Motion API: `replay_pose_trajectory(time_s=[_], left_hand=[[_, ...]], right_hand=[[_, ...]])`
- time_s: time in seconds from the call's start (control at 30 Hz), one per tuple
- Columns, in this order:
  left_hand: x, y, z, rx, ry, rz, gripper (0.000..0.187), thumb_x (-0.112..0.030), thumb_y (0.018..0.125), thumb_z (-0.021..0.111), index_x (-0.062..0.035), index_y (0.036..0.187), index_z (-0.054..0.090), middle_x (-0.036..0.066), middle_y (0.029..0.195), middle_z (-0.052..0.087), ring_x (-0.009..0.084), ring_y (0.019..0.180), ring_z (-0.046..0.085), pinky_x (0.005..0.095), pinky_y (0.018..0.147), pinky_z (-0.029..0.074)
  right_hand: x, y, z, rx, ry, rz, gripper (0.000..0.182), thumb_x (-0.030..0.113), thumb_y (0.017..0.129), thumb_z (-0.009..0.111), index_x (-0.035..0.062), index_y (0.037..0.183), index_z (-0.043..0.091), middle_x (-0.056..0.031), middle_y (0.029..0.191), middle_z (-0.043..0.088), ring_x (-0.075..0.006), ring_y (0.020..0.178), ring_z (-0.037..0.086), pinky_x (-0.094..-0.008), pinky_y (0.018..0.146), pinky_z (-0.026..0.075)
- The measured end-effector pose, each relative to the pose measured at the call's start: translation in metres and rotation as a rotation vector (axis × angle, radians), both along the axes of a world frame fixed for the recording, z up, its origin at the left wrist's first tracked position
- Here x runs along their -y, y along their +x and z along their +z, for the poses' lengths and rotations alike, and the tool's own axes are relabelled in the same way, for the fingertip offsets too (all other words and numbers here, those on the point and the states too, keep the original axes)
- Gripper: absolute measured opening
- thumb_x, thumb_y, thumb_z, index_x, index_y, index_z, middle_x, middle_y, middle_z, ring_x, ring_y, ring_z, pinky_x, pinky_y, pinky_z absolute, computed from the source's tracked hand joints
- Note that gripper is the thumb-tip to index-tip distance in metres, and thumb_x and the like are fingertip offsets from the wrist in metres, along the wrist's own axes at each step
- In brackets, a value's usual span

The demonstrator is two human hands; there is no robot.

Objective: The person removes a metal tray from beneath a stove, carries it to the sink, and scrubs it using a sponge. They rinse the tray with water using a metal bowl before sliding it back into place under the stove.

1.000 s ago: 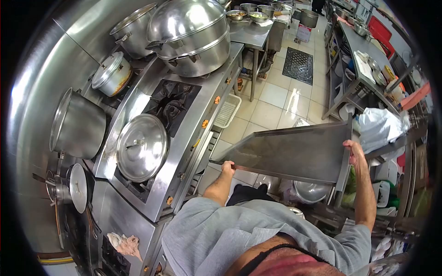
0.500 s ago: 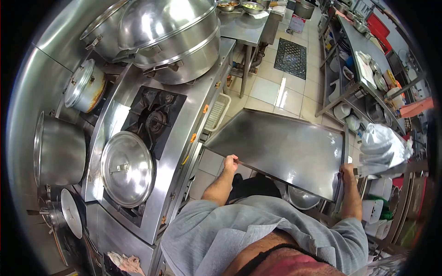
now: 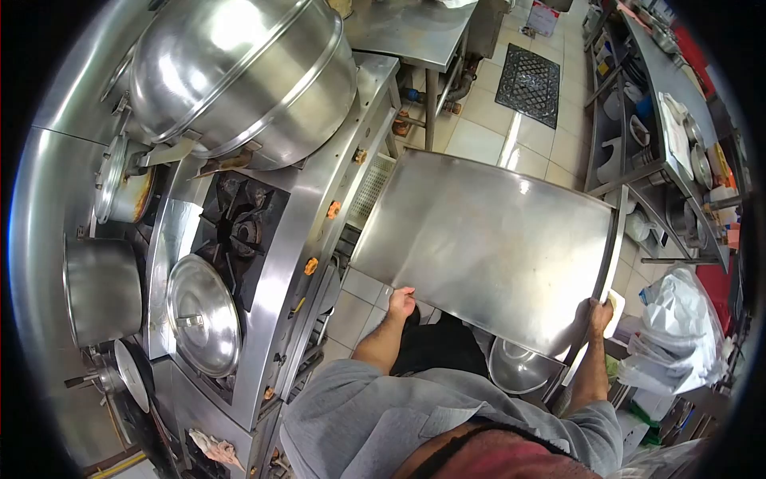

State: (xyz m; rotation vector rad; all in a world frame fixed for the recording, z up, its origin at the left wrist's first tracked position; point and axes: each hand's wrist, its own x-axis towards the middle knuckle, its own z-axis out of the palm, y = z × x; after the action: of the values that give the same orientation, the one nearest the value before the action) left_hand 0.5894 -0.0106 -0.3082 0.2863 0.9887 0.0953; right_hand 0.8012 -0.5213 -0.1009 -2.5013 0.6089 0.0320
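Observation:
A large flat stainless-steel panel (image 3: 487, 239) with a raised edge along its right side spans the space in front of my body. My left hand (image 3: 401, 302) grips its near edge, thumb on top and fingers curled beneath. At the near right part, my right hand (image 3: 600, 316) is closed around the raised edge. Something pale, white and yellowish (image 3: 614, 313), shows just beyond my right hand; I cannot make out what it is. Below the panel's near edge sits a steel bowl (image 3: 520, 366), partly covered by it.
On my left runs a gas stove (image 3: 275, 279), bearing a large domed pot (image 3: 247, 80) and a round lid (image 3: 203, 315). A stockpot (image 3: 104, 291) stands behind. Ahead are a steel table (image 3: 407, 36) and a black floor mat (image 3: 528, 84). Shelving (image 3: 678, 104) and a white plastic bag (image 3: 678, 327) flank the right.
The panel's far edge has shifted up in view and its surface faces me more fully. Both hands keep their grip. My view has turned, so the stove and shelving appear shifted.

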Motion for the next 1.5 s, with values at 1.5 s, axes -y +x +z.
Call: replay_pose_trajectory(time_s=[1.5], left_hand=[[-0.138,-0.098,0.163,-0.26,0.795,-0.722,0.047,-0.019,0.083,0.056,-0.0082,0.127,0.042,0.005,0.11,0.055,0.0143,0.091,0.055,0.0296,0.074,0.044]], right_hand=[[-0.443,-0.014,-0.207,-0.514,0.915,0.294,0.012,-0.002,0.062,0.06,0.002,0.069,0.051,-0.0056,0.061,0.049,-0.0149,0.051,0.048,-0.0304,0.041,0.035]])
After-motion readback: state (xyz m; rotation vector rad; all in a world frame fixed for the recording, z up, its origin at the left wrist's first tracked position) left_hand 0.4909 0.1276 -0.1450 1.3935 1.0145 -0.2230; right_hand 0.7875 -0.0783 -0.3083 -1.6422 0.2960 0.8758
